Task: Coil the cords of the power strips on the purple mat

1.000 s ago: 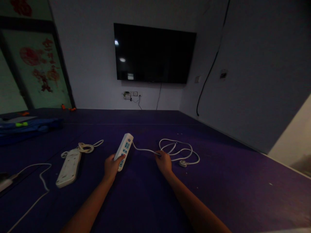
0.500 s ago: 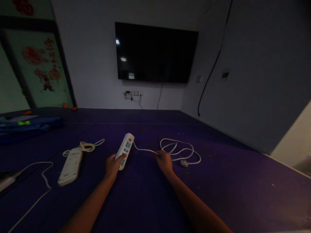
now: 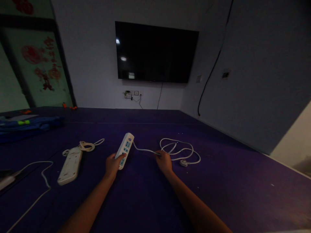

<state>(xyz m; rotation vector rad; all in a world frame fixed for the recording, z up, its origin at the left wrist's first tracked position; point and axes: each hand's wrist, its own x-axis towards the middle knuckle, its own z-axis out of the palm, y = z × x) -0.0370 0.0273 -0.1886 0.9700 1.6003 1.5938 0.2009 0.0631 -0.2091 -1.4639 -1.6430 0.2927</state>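
Observation:
My left hand (image 3: 112, 166) is closed round the lower end of a white power strip (image 3: 127, 143) with blue-green sockets, its thumb lying across the socket face. The strip is tilted, its far end pointing away and slightly right. From that far end a white cord (image 3: 145, 149) runs to my right hand (image 3: 165, 162), whose fingers pinch it. Beyond the right hand the cord lies in loose loops on the purple surface, and its plug (image 3: 184, 162) rests at the right of them.
A second white power strip (image 3: 70, 165) with a bundled cord (image 3: 87, 146) lies to the left. Farther left are a thin white cable (image 3: 45, 176) and folded blue cloth (image 3: 46, 123). A television (image 3: 155, 53) hangs on the far wall above wall sockets (image 3: 136, 93).

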